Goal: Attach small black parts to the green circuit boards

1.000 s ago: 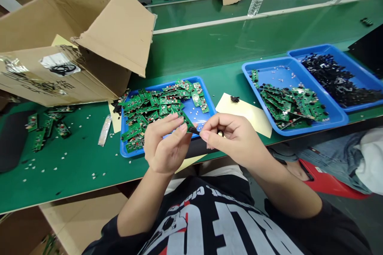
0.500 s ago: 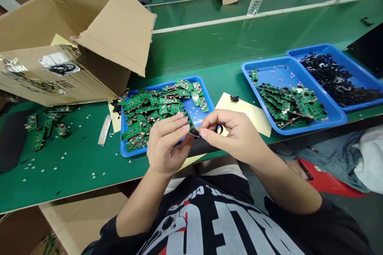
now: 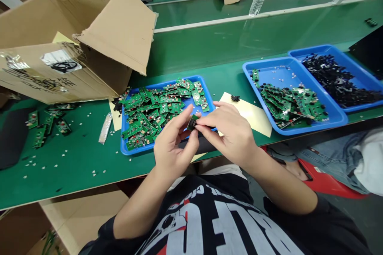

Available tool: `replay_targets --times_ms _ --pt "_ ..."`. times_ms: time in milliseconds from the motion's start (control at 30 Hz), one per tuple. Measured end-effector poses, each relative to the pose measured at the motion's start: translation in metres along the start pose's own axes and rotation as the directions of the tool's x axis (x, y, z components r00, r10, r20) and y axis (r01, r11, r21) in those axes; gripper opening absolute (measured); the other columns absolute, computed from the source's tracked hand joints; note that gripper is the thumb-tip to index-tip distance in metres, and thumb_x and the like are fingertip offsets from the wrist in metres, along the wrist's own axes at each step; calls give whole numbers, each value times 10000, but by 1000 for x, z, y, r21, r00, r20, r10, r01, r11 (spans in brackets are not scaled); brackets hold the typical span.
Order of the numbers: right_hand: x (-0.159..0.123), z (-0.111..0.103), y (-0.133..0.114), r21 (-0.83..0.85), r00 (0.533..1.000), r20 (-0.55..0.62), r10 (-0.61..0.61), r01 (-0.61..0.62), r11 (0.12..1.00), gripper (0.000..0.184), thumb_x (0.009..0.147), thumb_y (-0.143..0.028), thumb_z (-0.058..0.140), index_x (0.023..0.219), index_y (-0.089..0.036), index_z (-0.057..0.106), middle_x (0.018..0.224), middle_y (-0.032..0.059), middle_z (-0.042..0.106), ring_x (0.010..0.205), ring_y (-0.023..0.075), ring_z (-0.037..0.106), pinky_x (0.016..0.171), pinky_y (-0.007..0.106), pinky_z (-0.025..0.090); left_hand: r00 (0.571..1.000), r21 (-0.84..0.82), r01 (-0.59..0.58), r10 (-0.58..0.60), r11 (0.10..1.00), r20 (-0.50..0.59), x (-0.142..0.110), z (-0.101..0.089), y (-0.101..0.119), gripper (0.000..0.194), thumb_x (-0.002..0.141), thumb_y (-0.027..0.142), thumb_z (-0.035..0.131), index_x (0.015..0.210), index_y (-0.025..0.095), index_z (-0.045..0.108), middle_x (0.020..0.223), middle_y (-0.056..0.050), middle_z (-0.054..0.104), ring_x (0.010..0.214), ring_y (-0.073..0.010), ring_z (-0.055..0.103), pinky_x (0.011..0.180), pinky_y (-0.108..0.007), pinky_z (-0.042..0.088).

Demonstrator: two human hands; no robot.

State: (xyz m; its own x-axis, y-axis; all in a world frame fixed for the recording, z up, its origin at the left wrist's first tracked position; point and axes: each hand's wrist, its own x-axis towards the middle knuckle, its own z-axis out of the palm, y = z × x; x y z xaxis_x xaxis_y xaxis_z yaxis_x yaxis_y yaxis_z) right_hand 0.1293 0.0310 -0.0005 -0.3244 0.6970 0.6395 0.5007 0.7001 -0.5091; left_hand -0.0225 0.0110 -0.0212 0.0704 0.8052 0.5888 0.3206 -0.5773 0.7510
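Observation:
A small green circuit board (image 3: pixel 192 122) with a dark part on it is held up between my two hands, over the front edge of the table. My left hand (image 3: pixel 175 141) grips the board from the left, thumb below and fingers behind it. The fingertips of my right hand (image 3: pixel 229 131) pinch its right end. Behind my hands, a blue tray (image 3: pixel 124 152) holds a heap of similar green boards (image 3: pixel 143 117). Whether my right fingers also hold a separate small part is hidden.
To the right stand a blue tray of boards (image 3: pixel 295 125) and another of black parts (image 3: pixel 338 79). An open cardboard box (image 3: pixel 101 63) stands at the left, with loose boards (image 3: pixel 40 135) nearby. Yellow paper (image 3: pixel 251 115) lies between trays. A person's leg (image 3: pixel 329 159) shows at right.
The board has turned upward and shows its face between my hands. My left fingers have shifted from lying extended to curling around it, and my right fingers have closed on its end.

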Motion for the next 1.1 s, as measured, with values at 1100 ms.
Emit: replay_targets --times_ms 1100 --pt "-34 13 12 690 752 240 614 -577 437 320 715 -191 683 986 -210 515 871 -1 593 737 100 594 735 267 522 888 -239 447 -460 862 0 5 10 -21 217 792 285 660 976 180 708 666 4 644 540 -72 572 514 -168 503"
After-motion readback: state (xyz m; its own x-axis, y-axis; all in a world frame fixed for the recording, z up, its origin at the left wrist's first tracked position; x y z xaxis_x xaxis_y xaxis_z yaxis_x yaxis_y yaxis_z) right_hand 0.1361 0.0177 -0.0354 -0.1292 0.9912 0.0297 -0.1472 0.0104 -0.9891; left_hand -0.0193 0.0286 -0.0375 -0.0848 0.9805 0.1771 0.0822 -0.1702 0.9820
